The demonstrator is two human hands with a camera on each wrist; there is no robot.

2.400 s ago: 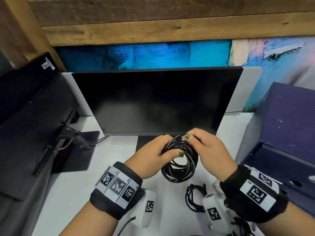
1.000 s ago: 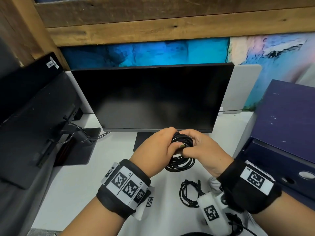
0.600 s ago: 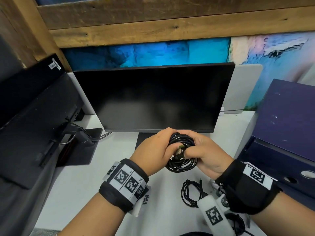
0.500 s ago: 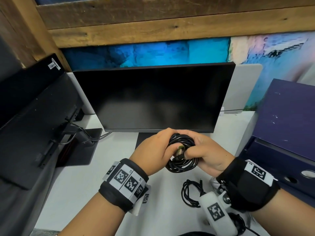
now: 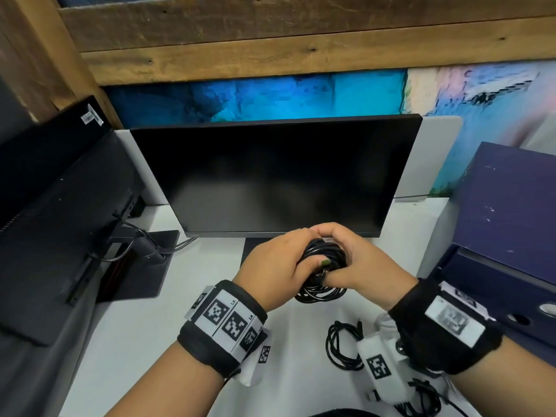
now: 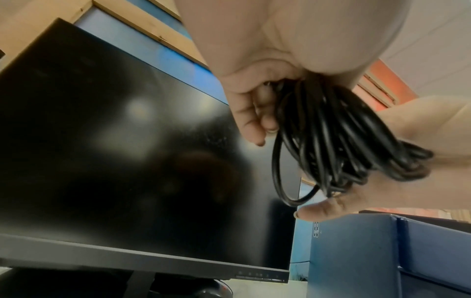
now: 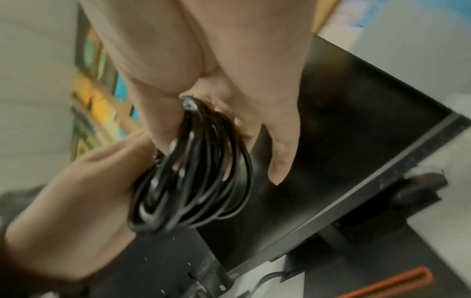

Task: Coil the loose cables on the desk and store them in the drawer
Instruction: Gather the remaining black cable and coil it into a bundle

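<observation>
A black cable coil (image 5: 324, 267) is held up in front of the monitor's lower edge, between both hands. My left hand (image 5: 278, 260) grips its left side, thumb across the loops. My right hand (image 5: 361, 263) grips the right side, fingers curled over the top. In the left wrist view the coil (image 6: 339, 137) hangs from my left hand (image 6: 257, 113). In the right wrist view the bundled loops (image 7: 193, 173) pass under my right hand (image 7: 229, 104). A smaller black cable (image 5: 343, 346) lies loosely looped on the white desk (image 5: 150, 341) below my right wrist.
The dark monitor (image 5: 279, 176) stands right behind the hands, a second black screen (image 5: 51, 212) at the left. A dark blue open box (image 5: 508, 236) sits at the right. More cable ends (image 5: 421, 401) lie near the desk's front right.
The coil's loops have been squeezed tighter together, and both hands have closed in around it. My right thumb now lies across the coil's front.
</observation>
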